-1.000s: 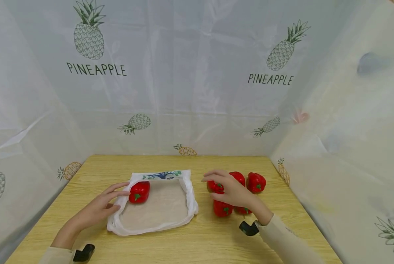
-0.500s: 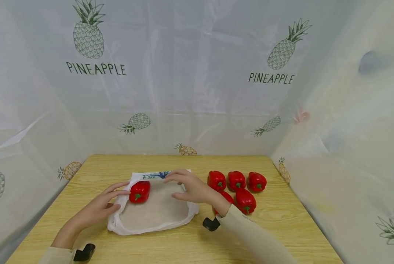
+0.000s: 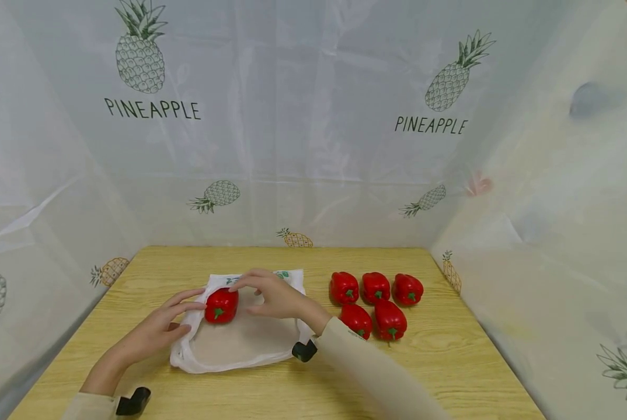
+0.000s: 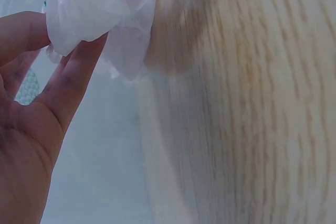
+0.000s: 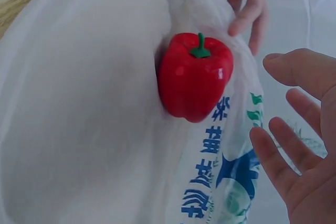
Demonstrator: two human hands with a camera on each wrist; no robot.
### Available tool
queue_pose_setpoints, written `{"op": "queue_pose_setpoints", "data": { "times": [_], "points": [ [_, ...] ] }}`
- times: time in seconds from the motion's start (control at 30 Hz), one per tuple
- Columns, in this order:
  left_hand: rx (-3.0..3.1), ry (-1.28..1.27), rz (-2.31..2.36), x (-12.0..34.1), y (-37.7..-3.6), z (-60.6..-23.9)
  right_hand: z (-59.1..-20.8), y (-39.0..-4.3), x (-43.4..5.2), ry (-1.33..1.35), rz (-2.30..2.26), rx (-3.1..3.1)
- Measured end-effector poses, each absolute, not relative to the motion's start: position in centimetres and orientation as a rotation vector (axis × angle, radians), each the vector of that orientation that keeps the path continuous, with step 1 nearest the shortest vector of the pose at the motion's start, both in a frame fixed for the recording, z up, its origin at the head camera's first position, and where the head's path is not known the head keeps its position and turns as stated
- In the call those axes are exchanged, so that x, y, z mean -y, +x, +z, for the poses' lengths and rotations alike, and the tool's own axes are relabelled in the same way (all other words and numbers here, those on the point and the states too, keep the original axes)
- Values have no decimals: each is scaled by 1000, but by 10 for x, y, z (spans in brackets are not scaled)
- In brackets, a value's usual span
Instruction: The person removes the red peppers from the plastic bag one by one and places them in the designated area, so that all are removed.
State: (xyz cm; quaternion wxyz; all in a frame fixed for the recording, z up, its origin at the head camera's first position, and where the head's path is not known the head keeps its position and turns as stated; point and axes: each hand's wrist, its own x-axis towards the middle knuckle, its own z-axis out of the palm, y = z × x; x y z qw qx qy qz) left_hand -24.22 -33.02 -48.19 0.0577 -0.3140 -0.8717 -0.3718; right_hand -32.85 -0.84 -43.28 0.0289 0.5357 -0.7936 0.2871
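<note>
Head view shows your left hand (image 3: 158, 329) pinching the bag (image 3: 245, 341) rim while your right hand (image 3: 274, 294) hovers open-fingered beside the pepper (image 3: 221, 304) lying in the bag's left corner; the thin plastic could slip from your grip and collapse over that pepper, or your sleeve could knock the five peppers (image 3: 376, 303) just right of the bag. PINEAPPLE is printed on the backdrop (image 3: 313, 116), and the blue characters on the bag (image 5: 210, 182) are too creased to read

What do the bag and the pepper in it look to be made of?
Bag: thin, translucent white plastic film, crinkled at the rim, with blue-green print. Pepper: likely moulded plastic, given its even glossy red skin, sharp highlights and plain green stem.
</note>
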Motion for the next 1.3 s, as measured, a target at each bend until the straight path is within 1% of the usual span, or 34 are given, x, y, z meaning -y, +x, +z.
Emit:
{"op": "queue_pose_setpoints", "data": {
  "times": [0.3,0.6,0.97,1.3],
  "points": [
    [2620,-966,-1134,332,-244,-485,-433,-334,31,1675,884,2515],
    [2616,-983,-1112,333,-247,-487,-435,-338,43,1691,859,2580],
    [2616,-984,-1137,334,-247,-487,-455,-351,55,1624,794,2644],
    [2656,-944,-1173,334,-247,-485,-465,-348,61,1539,775,2712]
  ]
}}
